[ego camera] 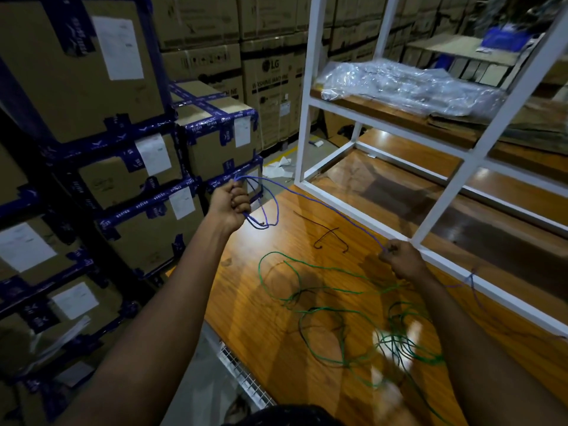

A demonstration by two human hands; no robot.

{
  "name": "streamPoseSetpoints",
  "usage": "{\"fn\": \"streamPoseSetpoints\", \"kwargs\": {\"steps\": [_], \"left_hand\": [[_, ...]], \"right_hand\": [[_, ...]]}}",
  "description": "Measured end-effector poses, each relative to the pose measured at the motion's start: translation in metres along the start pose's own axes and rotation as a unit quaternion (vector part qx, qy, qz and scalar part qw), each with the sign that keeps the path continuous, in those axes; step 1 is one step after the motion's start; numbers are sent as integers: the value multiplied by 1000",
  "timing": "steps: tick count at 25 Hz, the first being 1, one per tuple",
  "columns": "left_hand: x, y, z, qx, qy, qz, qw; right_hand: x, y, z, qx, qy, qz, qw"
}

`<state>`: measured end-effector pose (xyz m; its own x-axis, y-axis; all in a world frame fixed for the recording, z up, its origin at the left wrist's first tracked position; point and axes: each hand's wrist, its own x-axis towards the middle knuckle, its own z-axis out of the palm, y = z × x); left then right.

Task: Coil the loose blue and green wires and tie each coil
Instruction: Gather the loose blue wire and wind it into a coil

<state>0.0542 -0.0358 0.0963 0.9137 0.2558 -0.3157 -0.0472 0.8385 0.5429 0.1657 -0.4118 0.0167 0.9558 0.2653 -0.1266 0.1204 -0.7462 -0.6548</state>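
Clear plastic sheeting (399, 84) on rack shelf (384, 113) above surface (261, 315). Left hand (230, 204) clenches blue wire (322, 205) loops; right hand (402, 259) pinches its strand.

Table: glossy wooden table (261, 318), running from 6 to 3 o'clock.
Tangle: green wire (396, 341) lies loose at 5 o'clock.
Scraps: black wire (326, 236) near centre.
Frame: white frame (304, 133) stands at 2 o'clock.
Shelf: wooden shelf (368, 110) carries plastic sheeting (399, 84) at 1 o'clock.
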Motion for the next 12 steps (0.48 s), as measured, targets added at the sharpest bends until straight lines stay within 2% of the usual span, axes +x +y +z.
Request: {"fn": "streamPoseSetpoints", "kwargs": {"steps": [2,5,8,12], "left_hand": [[0,0,4,-15,17,23,999],[4,-8,7,2,44,52,998],[6,-20,15,88,62,90,990],[1,-34,29,229,30,101,968]], "right_hand": [[-7,18,-1,-36,-23,4,999],[-15,23,0,-62,25,-23,998],[-17,1,2,-59,66,-119,989],[-11,-39,3,-109,46,-183,976]]}}
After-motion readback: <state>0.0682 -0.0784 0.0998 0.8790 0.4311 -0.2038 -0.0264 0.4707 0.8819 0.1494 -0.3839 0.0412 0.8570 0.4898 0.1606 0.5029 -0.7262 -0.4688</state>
